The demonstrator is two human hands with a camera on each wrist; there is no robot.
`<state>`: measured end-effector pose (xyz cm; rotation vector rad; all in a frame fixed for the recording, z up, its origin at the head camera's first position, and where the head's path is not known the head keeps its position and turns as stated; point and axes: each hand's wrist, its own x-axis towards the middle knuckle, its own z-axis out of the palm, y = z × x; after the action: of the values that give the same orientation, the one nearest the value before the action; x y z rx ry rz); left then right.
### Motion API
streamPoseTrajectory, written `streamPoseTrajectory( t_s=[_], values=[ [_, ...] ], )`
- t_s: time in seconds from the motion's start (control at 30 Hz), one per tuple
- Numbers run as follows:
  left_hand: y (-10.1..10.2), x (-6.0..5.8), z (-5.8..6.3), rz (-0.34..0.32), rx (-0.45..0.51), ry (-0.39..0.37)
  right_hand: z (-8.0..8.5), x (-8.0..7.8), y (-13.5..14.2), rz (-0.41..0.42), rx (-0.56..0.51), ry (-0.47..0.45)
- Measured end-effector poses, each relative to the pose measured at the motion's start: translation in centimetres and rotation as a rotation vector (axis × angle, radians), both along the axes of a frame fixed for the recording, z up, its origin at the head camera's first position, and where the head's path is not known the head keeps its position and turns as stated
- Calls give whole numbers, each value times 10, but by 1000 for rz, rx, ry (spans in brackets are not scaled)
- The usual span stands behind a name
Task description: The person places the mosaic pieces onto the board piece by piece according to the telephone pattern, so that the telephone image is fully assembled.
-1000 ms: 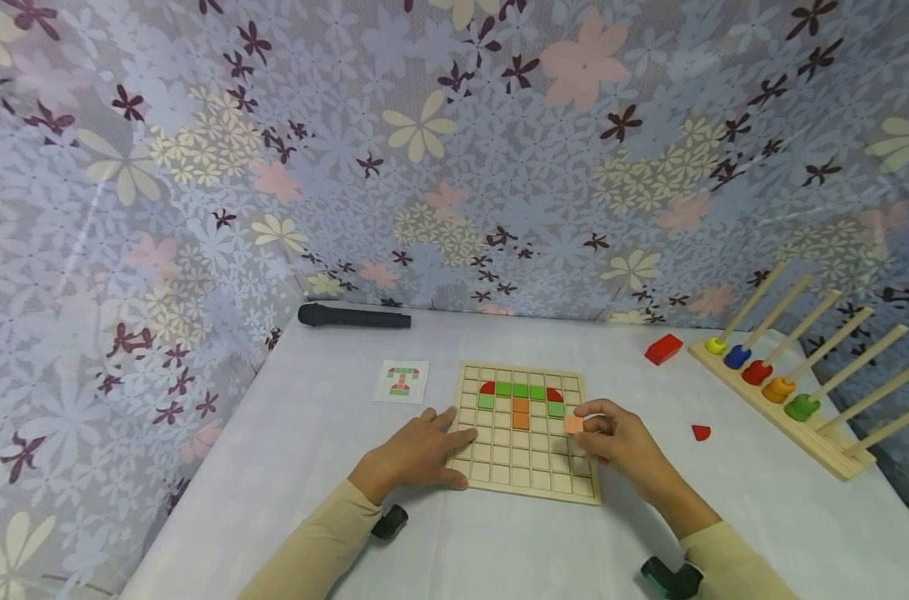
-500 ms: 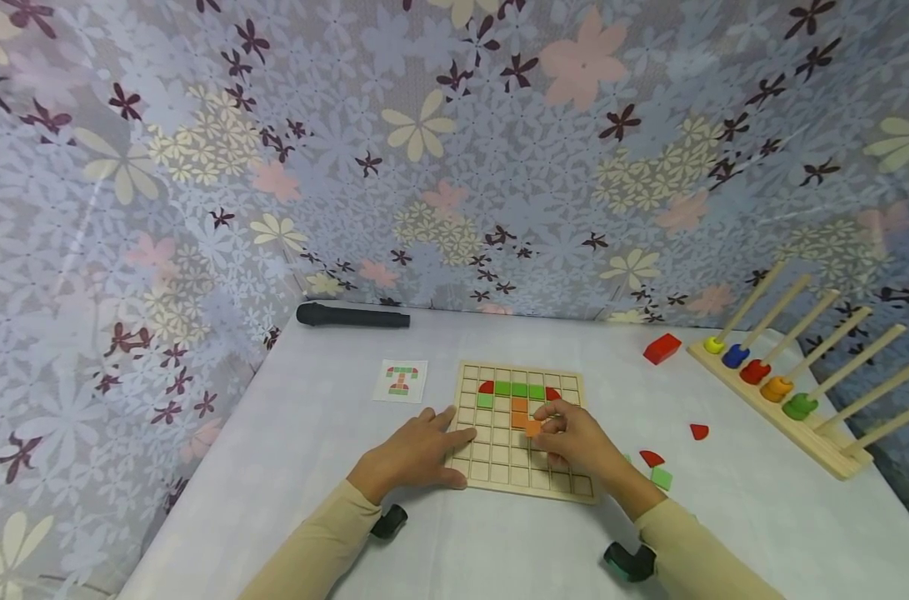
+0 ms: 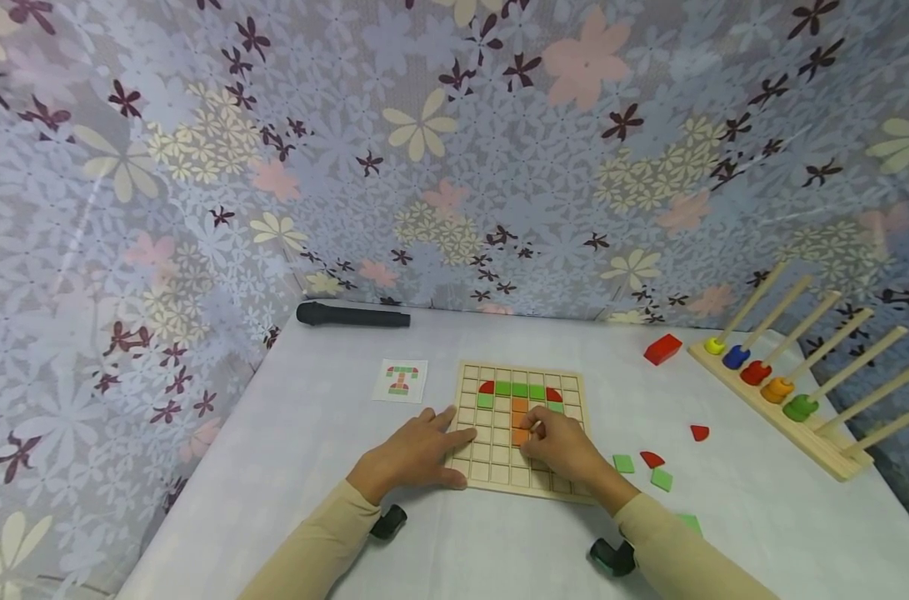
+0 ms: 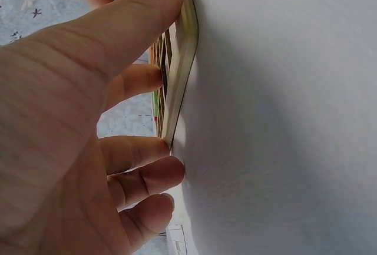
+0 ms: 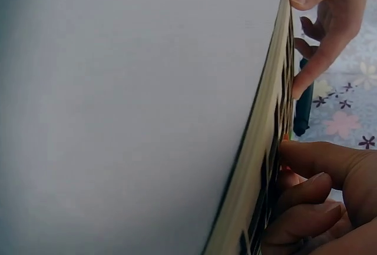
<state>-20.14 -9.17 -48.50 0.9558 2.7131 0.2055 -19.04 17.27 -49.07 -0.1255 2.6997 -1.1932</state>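
Note:
A wooden grid board lies on the table with green, red and orange tiles in its cells, forming a T shape. My left hand rests at the board's left edge, fingers spread; in the left wrist view its thumb lies along the wooden rim. Over the middle of the board, my right hand pinches an orange square tile at the lower end of the orange column. That hand partly covers the tile and the cells to its right. The right wrist view shows the right thumb low at the grid surface.
A pattern card lies left of the board. Loose red quarter-round pieces and green squares lie to the right. Farther out are a red block and a peg rack with coloured rings. A black microphone lies at the back.
My right hand has carried the orange tile leftward from the board's right edge to below the other orange tiles. Loose green and red pieces have come into sight. The left hand has stayed put.

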Motion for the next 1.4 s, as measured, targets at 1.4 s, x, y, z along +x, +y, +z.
streamPoseTrajectory(
  t_s=[1.4],
  values=[
    [0, 3, 4, -17, -12, 13, 34, 48, 226, -396, -332, 35]
  ],
)
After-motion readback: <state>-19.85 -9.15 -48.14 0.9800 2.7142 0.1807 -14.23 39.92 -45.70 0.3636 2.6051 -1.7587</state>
